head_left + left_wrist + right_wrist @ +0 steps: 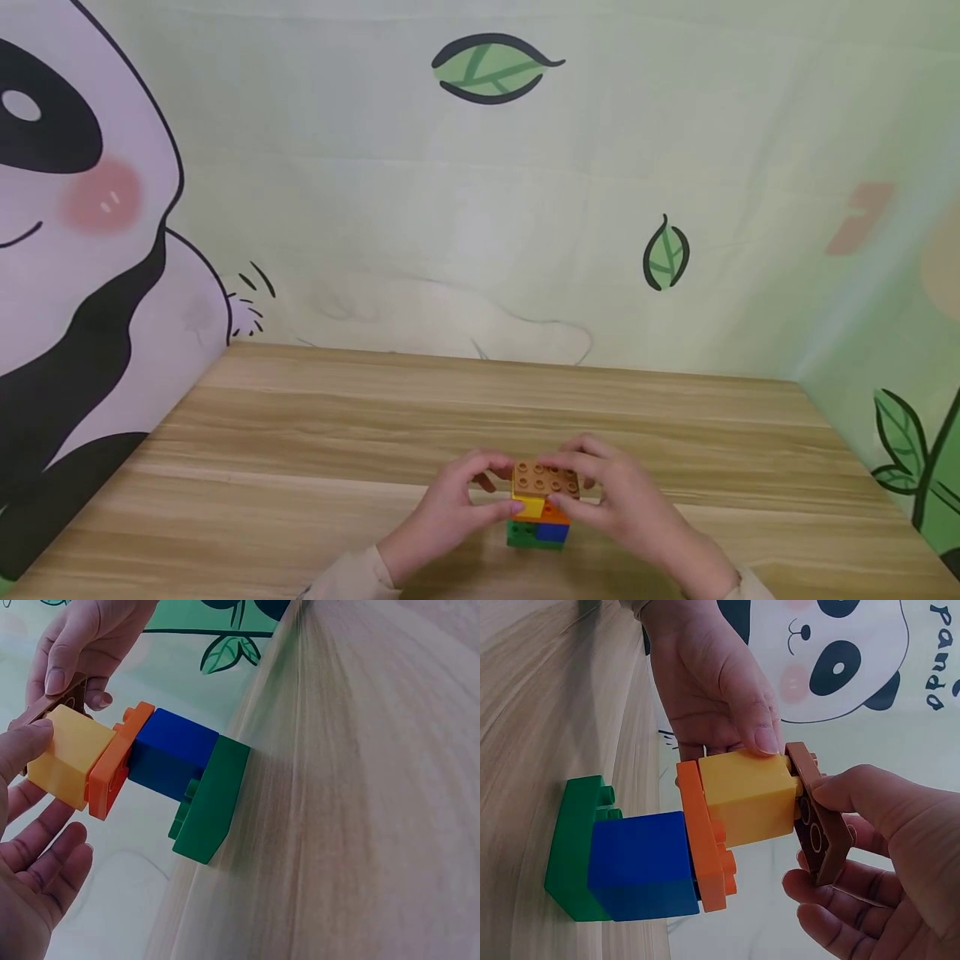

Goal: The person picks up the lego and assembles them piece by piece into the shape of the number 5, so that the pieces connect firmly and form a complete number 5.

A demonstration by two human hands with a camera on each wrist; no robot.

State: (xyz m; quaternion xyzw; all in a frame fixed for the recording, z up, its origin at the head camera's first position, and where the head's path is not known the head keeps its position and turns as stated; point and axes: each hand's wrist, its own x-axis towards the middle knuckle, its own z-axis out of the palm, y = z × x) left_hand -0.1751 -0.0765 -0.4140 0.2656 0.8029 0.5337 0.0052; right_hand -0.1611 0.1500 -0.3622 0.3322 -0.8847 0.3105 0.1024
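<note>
Both hands are up front and close together, palms turned toward each other, mirror-style. The left hand (pixel 450 507) comes in from the lower left with its thumb (pixel 498 512) reaching inward and pressing, index finger arched above it, so basically a pinch. From the left wrist cam, its other fingers (pixel 71 859) are loosely bent, kinda just hanging out underneath. The right hand (pixel 633 504) slants in from the lower right, also pinching: right thumb (pixel 844 787) on one side, curled right-hand fingers (pixel 847 896) on the other. Both wrists are bare, with a pale left sleeve (pixel 352 577) and right sleeve (pixel 750 587) poking in at the bottom edge.
</note>
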